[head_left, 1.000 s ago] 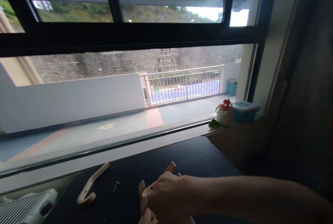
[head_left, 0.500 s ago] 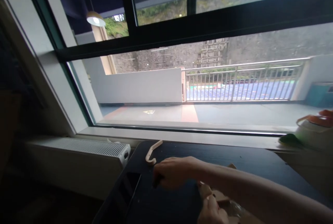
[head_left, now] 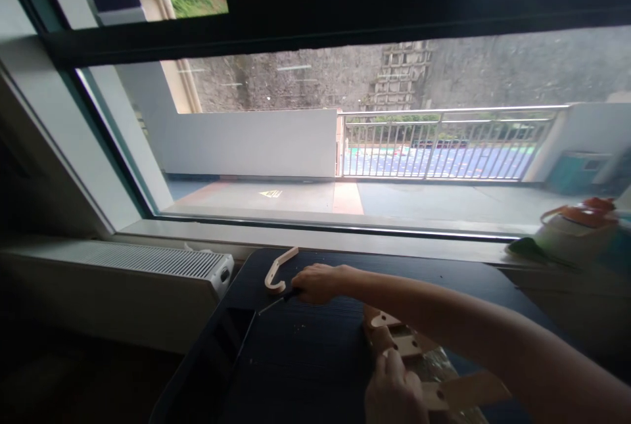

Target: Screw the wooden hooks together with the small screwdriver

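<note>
My right hand (head_left: pixel 318 282) reaches leftward across the dark table and is closed on the handle of a screwdriver (head_left: pixel 273 306). The thin metal shaft points left, toward a flat black device (head_left: pixel 231 335) with a glossy face. Close beyond the tool lies a pale wooden hook-shaped piece (head_left: pixel 271 274). At the bottom, my left hand (head_left: pixel 394 388) pinches a small wooden block (head_left: pixel 382 340). Around it are wooden parts with drilled holes (head_left: pixel 408 346), a longer wooden piece (head_left: pixel 473 392) and clear plastic wrap (head_left: pixel 436 368). My right forearm partly covers these.
The dark tabletop (head_left: pixel 305 365) meets the window sill (head_left: pixel 345 240). A white radiator (head_left: pixel 217 269) stands left of the table. On the sill at right are a container with an orange lid (head_left: pixel 579 233) and something green (head_left: pixel 527 248). A railing (head_left: pixel 444 144) shows outside.
The view has tilted down and shifted. My right arm has lifted off the wooden parts somewhat, showing more of them. The screwdriver's shaft is now visible; both hands keep their hold.
</note>
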The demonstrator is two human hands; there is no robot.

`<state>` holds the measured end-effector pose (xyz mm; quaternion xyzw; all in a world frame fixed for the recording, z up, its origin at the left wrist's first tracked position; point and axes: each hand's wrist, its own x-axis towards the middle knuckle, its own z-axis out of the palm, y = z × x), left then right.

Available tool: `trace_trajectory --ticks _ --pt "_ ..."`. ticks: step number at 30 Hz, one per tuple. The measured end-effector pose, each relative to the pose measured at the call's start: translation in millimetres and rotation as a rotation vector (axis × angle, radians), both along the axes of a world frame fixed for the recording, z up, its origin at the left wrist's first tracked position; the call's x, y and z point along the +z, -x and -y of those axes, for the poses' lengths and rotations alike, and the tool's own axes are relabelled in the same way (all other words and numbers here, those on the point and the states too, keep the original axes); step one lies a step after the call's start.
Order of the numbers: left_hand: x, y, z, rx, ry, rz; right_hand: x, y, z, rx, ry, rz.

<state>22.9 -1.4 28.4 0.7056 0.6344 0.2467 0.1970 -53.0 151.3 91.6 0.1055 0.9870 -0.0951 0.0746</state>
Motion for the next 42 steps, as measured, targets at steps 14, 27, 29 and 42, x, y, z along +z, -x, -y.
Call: trace_trajectory --ticks 14,27,29,42 --pt "6.0 -1.7 -4.5 0.037 -0.042 -0.186 17.1 -249.1 5.1 -0.536 0.125 -0.338" --pt "8.4 3.5 -4.2 0.066 -0.131 -0.381 5.3 -243.7 11.4 -0.599 0.082 -0.506" --pt "3.7 6.8 -3.7 0.045 -0.209 -0.39 18.3 -224.2 8.2 -0.524 0.05 -0.475" --pt "3.8 152.3 42.5 0.43 -0.195 -0.61 16.6 -169.0 -11.5 -0.384 -0.004 -0.232"
